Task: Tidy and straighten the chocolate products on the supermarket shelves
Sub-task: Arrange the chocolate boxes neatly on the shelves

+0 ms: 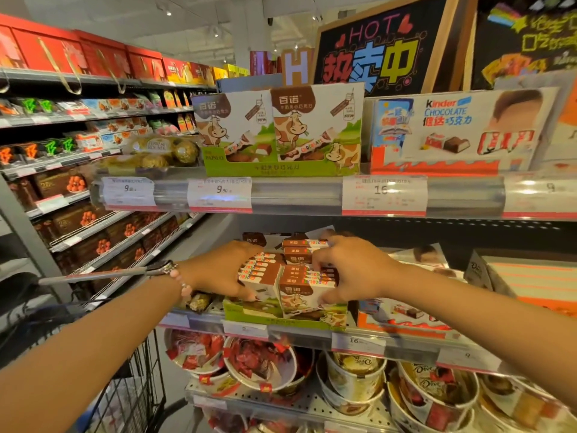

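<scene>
both hands clasped the cow-print chocolate boxes [293,276] in the green tray [249,314] under the price rail [296,195], left hand [218,270] and right hand [352,270] flanking them (squaring the stack, i'd guess)

- Chalkboard sign [379,42], far top: "HOT".
- Kinder display box [462,129], upper shelf right: "kinder CHOCOLATE".
- Cow-print display box [281,132], upper shelf: "BAINUO", "CHOCOLATE".
- Price tags: "9.90" [220,193], "16" [384,195].
- Tubs [434,389], bottom right: "Dove".
</scene>
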Tool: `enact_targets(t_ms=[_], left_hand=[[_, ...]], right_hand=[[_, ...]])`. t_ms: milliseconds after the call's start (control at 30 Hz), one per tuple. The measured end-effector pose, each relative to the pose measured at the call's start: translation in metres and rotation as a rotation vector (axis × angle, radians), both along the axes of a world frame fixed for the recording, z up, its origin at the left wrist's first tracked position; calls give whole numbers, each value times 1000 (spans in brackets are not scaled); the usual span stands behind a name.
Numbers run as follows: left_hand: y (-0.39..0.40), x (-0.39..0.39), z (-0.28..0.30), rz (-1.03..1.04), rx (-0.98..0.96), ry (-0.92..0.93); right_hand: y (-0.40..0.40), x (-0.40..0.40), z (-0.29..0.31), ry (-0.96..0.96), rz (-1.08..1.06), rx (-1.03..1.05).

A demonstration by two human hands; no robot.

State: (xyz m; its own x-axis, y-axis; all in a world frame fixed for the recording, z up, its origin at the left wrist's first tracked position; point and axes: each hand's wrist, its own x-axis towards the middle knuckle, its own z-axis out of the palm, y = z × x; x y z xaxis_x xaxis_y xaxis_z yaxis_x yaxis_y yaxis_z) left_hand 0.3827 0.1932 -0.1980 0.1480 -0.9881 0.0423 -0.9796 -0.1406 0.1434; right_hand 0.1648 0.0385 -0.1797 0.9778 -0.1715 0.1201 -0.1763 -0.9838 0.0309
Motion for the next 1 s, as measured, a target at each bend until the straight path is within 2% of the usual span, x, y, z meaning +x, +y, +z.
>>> enact_targets(t_ms=[133,233,333,433,600,700,867,933,1000], left_hand=[[2,0,-1,-23,-11,20],[7,-3,-14,-52,-9,-43],[10,-4,-16,-58,3,-2],[5,-7,-12,-66,-8,58],[1,-7,-9,-104,-19,66],[2,-8,-6,-101,-14,30],[0,-8,0,-73,16,-30],[1,-8,2,-74,29,-23],[0,-9,3,-50,59,0]], right_hand=[[-3,0,-4,-12,-25,48],[0,-4,-23,-93,-88,-69],[3,-2,-31,-92,-140,-141],[0,2,-27,20,-176,-65],[-5,4,-18,88,-101,-11],[-10,8,-12,99,-48,101],[-18,9,-13,24,8,156],[-24,9,-7,61,-29,234],[-29,11,-3,109,-46,219]])
